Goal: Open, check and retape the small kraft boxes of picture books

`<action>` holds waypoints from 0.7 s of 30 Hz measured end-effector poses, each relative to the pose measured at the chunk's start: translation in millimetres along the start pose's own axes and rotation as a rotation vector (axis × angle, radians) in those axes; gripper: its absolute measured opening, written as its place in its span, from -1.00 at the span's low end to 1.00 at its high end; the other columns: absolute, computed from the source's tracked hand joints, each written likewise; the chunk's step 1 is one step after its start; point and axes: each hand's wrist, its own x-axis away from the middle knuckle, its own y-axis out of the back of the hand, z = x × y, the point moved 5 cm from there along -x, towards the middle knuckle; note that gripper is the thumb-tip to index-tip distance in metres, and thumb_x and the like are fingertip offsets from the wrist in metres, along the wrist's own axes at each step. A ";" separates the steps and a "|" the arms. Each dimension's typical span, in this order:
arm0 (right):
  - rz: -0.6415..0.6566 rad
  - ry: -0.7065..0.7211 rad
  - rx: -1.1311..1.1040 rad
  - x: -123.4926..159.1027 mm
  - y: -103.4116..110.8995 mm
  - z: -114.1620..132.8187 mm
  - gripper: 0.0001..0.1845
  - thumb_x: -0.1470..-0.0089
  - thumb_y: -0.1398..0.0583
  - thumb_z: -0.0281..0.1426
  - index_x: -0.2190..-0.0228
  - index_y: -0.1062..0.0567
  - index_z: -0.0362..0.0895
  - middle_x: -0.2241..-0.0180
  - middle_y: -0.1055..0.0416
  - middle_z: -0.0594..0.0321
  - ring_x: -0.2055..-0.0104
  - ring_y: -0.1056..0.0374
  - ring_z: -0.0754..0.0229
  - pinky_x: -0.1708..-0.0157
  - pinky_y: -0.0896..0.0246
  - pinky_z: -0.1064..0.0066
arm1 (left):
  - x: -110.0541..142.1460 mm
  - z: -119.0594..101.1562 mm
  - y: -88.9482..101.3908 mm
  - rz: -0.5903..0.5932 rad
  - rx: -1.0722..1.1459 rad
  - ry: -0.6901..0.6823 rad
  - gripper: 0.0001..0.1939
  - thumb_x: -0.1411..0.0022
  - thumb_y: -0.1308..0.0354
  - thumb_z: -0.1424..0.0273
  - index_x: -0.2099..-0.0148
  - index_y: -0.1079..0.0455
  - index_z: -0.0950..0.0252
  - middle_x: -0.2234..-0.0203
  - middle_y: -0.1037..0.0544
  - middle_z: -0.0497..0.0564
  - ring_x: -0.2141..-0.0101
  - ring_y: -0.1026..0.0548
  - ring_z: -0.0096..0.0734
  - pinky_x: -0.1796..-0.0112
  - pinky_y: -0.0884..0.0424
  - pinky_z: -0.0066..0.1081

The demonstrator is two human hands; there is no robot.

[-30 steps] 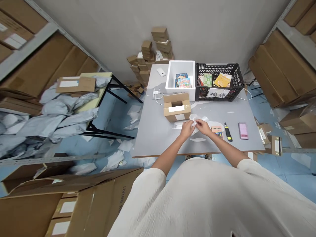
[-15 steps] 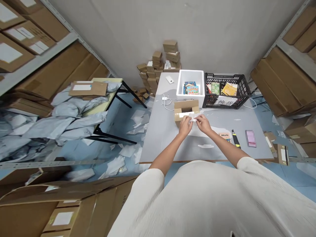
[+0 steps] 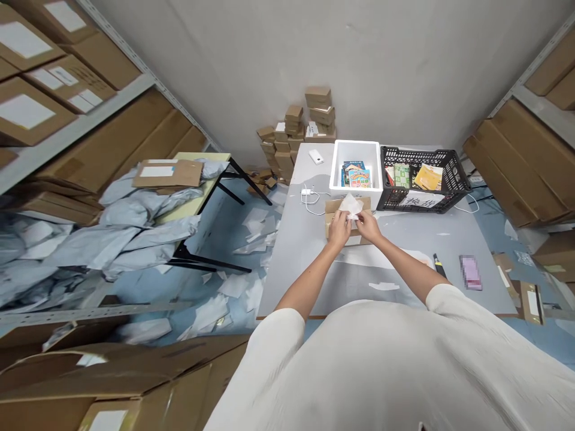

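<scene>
Between my two hands a piece of thin white paper [image 3: 351, 204] is pinched and held up in front of the open cardboard box [image 3: 333, 208]. My left hand [image 3: 339, 228] closes its fingers on the paper's left side. On the other side my right hand [image 3: 368, 227] grips it with thumb and fingers. Both hands hide much of the box's front. Under my right forearm lies a larger white sheet [image 3: 368, 256] on the grey table [image 3: 309, 281]. What the small paper is for or from does not show.
A white foam box [image 3: 336, 179] with booklets and a black plastic crate [image 3: 449, 200] stand behind. A box cutter [image 3: 439, 265] and a pink pixelated item [image 3: 470, 272] lie right. Grey mailing bags [image 3: 90, 245] cover the left side table. Paper scraps [image 3: 233, 286] litter the floor.
Both hands have lifted from low over the table to in front of the box. The crumpled white paper now spreads into a pointed piece. My view has shifted, so the scene sits lower.
</scene>
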 end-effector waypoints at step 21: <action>0.391 -0.077 0.521 1.5 -28.0 -35.0 -0.38 -0.35 -0.05 -0.39 -0.35 -0.51 -0.01 -0.31 -0.44 -0.03 -0.34 -0.18 -0.24 -0.31 0.04 -0.13 | -11.4 19.2 -32.5 0.325 -0.261 0.090 -0.59 -0.57 0.07 0.33 -0.30 -0.44 0.23 -0.12 -0.60 0.27 -0.22 -0.44 0.09 -0.26 -0.15 0.06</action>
